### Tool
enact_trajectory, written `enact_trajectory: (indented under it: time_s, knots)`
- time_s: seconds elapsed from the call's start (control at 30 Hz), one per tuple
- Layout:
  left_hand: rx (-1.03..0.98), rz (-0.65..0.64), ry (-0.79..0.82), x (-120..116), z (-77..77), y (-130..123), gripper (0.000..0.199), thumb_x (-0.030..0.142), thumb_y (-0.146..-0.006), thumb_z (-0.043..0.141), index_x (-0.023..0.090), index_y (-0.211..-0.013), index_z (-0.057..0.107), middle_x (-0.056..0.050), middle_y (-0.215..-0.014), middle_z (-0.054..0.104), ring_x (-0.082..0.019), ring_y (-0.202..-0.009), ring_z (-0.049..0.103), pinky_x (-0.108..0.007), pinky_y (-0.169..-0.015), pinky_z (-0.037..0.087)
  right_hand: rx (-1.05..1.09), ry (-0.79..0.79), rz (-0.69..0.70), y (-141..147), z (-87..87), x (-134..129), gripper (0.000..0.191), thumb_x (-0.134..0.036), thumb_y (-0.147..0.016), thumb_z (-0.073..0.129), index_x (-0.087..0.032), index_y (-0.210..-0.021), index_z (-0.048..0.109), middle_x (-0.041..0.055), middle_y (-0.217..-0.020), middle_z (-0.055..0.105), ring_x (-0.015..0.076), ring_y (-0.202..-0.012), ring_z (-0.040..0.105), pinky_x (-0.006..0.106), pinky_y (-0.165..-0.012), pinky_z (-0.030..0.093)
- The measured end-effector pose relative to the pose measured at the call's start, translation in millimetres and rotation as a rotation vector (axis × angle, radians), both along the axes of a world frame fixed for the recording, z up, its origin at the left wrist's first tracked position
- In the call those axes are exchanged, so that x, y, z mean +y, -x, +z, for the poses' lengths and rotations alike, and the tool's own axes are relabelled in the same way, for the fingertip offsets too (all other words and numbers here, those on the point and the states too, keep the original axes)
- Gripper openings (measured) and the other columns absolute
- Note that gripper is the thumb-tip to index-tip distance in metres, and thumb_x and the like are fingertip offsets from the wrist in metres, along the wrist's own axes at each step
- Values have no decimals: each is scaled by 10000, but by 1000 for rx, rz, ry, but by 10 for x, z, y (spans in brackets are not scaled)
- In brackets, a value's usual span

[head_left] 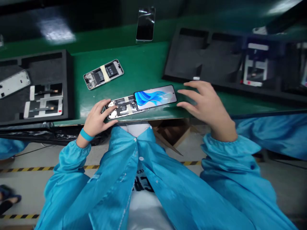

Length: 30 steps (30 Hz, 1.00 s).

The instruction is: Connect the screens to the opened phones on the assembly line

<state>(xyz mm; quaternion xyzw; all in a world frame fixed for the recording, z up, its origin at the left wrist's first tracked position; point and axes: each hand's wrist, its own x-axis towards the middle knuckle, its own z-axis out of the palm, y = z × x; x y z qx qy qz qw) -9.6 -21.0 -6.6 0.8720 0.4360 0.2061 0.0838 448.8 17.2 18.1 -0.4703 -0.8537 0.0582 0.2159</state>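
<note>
On the green bench lies an opened phone body point(121, 108) with its board, battery and pale tape exposed. My left hand point(98, 118) grips its left end, the thumb along the near edge and a fingertip down by the board. A lit phone screen point(155, 97), showing a blue and grey picture, lies across the right part of that body. A flex cable seems to join the two. To the right of the screen my right hand point(206, 102) hovers with fingers apart, holding nothing. Farther back rests a second opened phone body point(103, 74) with a pale strip across its battery.
A dark phone point(145, 25) lies at the back. At left, a black foam tray point(68, 86) holds several phone parts. Another black foam tray point(182, 54) at right holds a white-backed screen part point(256, 65). Below the bench edge is an open cardboard box point(185, 134).
</note>
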Motion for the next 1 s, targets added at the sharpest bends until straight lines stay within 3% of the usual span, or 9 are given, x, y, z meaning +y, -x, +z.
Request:
enact_trajectory:
  time_s: [0.1,0.2,0.33,0.47,0.63,0.77,1.0]
  knots:
    - [14,-7,-22,3,24,1,628,565,-990,714,326,-1548,553,-174,-1563,575,-403,-1427,586,-655,-1172,530,37,-41,-118,-137,-27,-80,651,-651,-1044,547,-143,-1425,688,247,-1370,683,428,-1312,639,598,-1145,522]
    - [28,-14,-34,-6,53,3,663,535,-983,735,332,-1575,517,-178,-1556,577,-416,-1414,596,-652,-1152,545,82,30,-157,-138,-154,-58,791,-745,-1009,538,-196,-1577,567,204,-1461,638,427,-1378,601,614,-1185,498]
    - [31,-6,-34,-21,111,-4,807,511,-974,762,291,-1660,399,-222,-1605,521,-435,-1455,567,-631,-1153,545,91,80,-146,-111,-299,3,1066,-866,-881,627,-187,-1678,425,213,-1528,584,468,-1431,540,673,-1233,434]
    - [10,1,-19,53,178,-91,958,556,-935,799,291,-1709,301,-231,-1704,411,-469,-1556,453,-682,-1220,465,87,128,-113,-121,-311,9,1185,-863,-843,683,-227,-1753,270,195,-1591,543,478,-1464,498,695,-1269,378]
    - [28,-98,64,236,212,-253,857,484,-951,783,312,-1679,363,-168,-1588,578,-394,-1439,582,-635,-1231,465,140,136,-94,-115,-278,-15,1284,-820,-839,733,-317,-1788,29,154,-1643,514,448,-1428,514,695,-1243,396]
    - [39,-115,52,265,219,-274,828,439,-944,784,291,-1662,400,-168,-1526,629,-375,-1386,611,-636,-1220,478,137,106,-80,-100,-264,-38,1220,-775,-883,721,-372,-1779,-2,147,-1621,539,438,-1390,540,697,-1180,452]
    - [75,-116,50,215,273,-325,854,403,-931,781,264,-1671,379,-191,-1570,596,-394,-1394,596,-679,-1234,456,188,-2,-23,-101,-280,-9,1198,-706,-873,790,-342,-1786,106,179,-1559,593,440,-1306,611,661,-1113,509]
